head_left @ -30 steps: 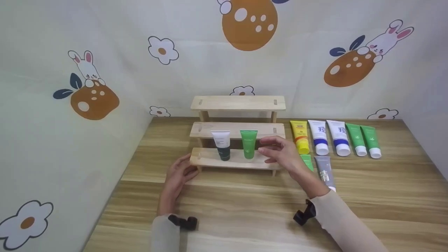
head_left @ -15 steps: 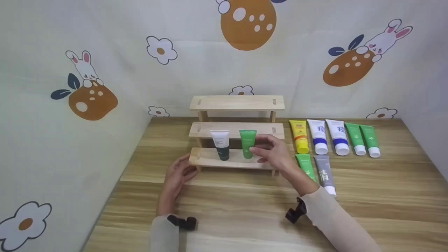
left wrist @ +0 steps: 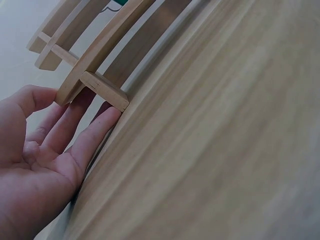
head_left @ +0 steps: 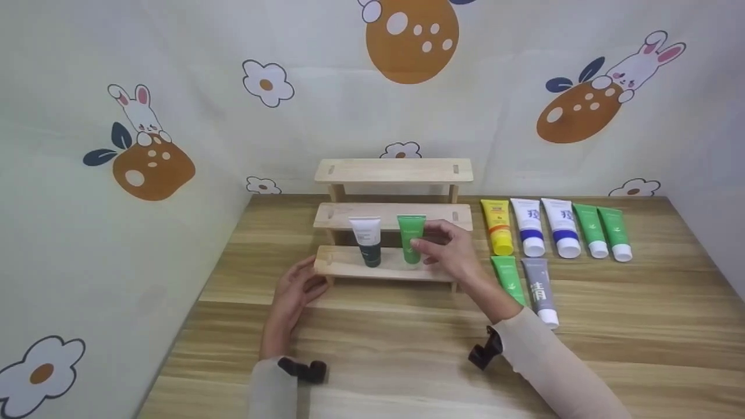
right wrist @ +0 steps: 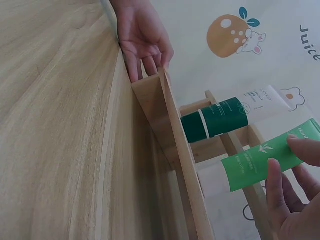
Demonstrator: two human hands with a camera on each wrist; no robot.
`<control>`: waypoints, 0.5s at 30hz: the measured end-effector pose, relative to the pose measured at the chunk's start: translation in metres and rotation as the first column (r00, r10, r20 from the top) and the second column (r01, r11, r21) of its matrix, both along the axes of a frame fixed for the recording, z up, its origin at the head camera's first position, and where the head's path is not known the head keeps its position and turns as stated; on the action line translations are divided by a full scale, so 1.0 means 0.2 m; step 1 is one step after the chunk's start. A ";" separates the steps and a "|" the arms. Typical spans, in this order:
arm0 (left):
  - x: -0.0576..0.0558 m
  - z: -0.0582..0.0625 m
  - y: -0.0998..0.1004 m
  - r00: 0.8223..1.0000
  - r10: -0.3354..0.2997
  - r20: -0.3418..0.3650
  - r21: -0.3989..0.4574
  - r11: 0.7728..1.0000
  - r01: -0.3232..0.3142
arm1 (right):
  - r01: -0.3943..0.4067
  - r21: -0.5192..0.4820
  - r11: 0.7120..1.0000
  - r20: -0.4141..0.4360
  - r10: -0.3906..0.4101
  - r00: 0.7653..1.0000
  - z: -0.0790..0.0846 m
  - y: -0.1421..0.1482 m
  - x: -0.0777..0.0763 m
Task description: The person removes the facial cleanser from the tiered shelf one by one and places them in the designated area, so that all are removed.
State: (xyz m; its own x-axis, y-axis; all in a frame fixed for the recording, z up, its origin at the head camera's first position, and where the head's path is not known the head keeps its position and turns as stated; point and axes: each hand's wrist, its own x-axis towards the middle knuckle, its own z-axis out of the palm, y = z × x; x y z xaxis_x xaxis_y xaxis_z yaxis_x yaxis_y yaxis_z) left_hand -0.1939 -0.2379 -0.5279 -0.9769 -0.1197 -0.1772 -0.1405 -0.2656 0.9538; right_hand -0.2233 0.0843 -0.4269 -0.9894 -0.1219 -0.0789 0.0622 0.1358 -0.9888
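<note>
A three-tier wooden display shelf (head_left: 393,216) stands on the table. My left hand (head_left: 297,291) holds the left end of its lowest step; in the left wrist view, the thumb is at the board's end and the fingers (left wrist: 97,131) reach under it beside the leg. On that step a green squeeze tube (head_left: 411,235) stands upright on its white cap (right wrist: 214,178). My right hand (head_left: 451,253) pinches this tube from the right, thumb in front and fingers behind. Left of it stands a white and dark green tube (head_left: 366,241), untouched.
Right of the shelf several tubes lie on the table: a yellow one (head_left: 498,227), two white ones with blue bands (head_left: 530,227), green ones (head_left: 592,230) and a grey one (head_left: 540,291). Behind the table hangs a patterned cloth (head_left: 337,116).
My right hand has moved left from beside the green tube and taken hold of it. The left hand stays at the shelf's end.
</note>
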 end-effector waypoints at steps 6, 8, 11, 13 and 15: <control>0.00 0.00 0.00 1.000 -0.002 -0.002 0.000 1.000 0.002 | 0.032 0.029 0.999 -0.049 -0.031 0.998 -0.01 0.00 0.00; 0.00 0.00 0.00 1.000 -0.004 -0.002 0.002 1.000 0.004 | 0.038 0.032 0.999 -0.063 -0.036 0.997 -0.02 0.00 0.00; 0.00 0.00 0.00 1.000 -0.006 0.002 -0.013 1.000 0.006 | 0.032 0.008 0.999 -0.080 -0.032 0.996 -0.02 0.01 0.01; 0.00 0.01 0.00 1.000 -0.002 0.007 -0.022 1.000 0.002 | 0.029 -0.021 0.999 -0.083 -0.030 0.996 -0.01 0.03 0.02; 0.00 0.01 0.00 1.000 0.001 0.011 -0.032 0.999 -0.001 | 0.029 -0.046 0.999 -0.084 -0.032 0.996 0.00 0.05 0.03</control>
